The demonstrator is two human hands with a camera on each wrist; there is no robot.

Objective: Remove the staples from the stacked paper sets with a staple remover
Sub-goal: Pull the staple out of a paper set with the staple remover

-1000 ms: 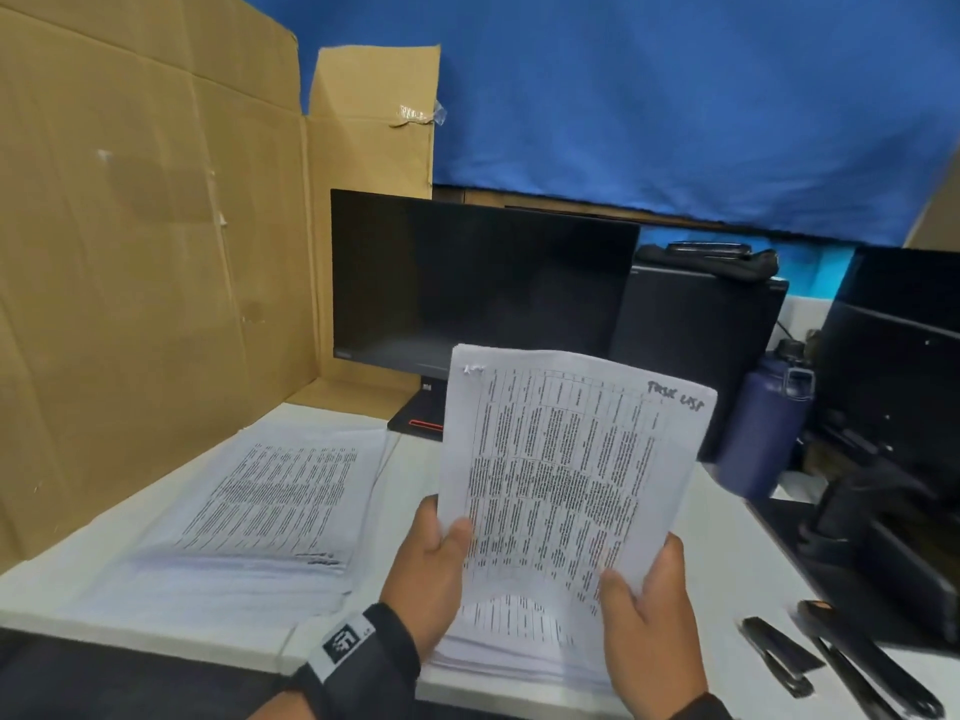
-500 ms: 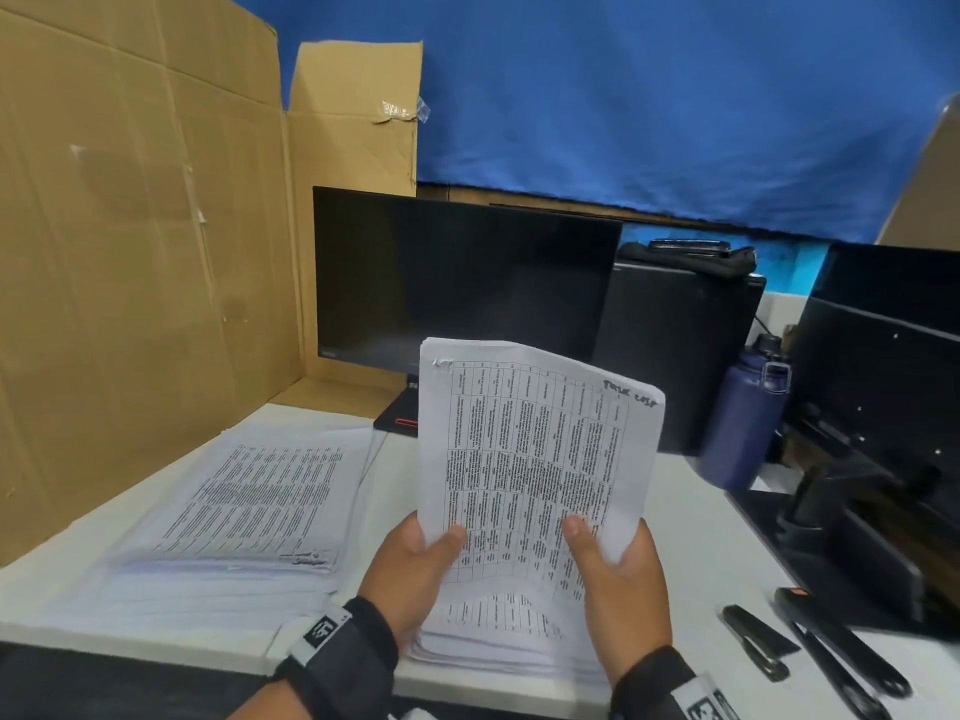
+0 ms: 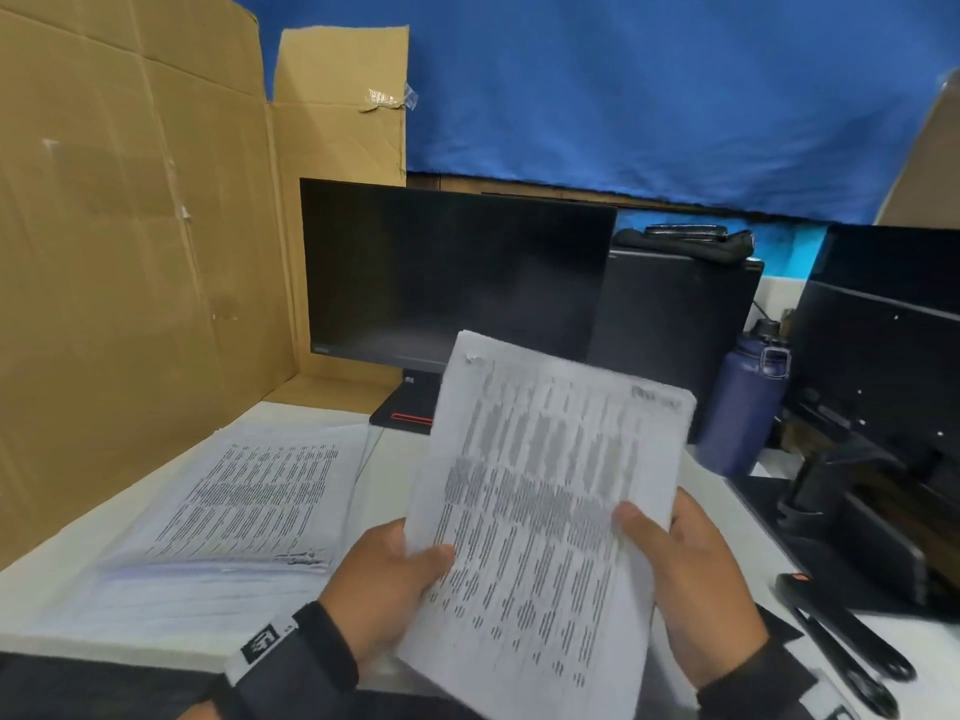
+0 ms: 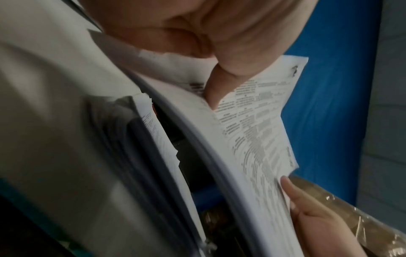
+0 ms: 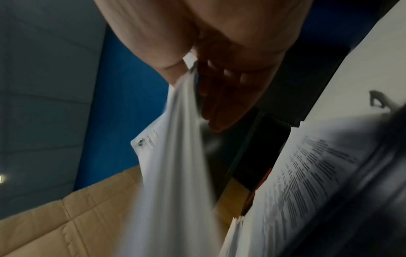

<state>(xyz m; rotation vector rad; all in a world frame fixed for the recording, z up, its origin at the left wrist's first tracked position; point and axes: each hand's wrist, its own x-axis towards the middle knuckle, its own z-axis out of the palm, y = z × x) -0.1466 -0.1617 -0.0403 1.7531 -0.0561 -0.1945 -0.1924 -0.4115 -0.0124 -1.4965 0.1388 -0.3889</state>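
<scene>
I hold the paper set (image 3: 540,511) upright over the desk (image 3: 384,470), my left hand (image 3: 387,579) and right hand (image 3: 691,579) each pinching a side edge. Since a moment ago it has tilted right, and my right thumb sits higher.
</scene>
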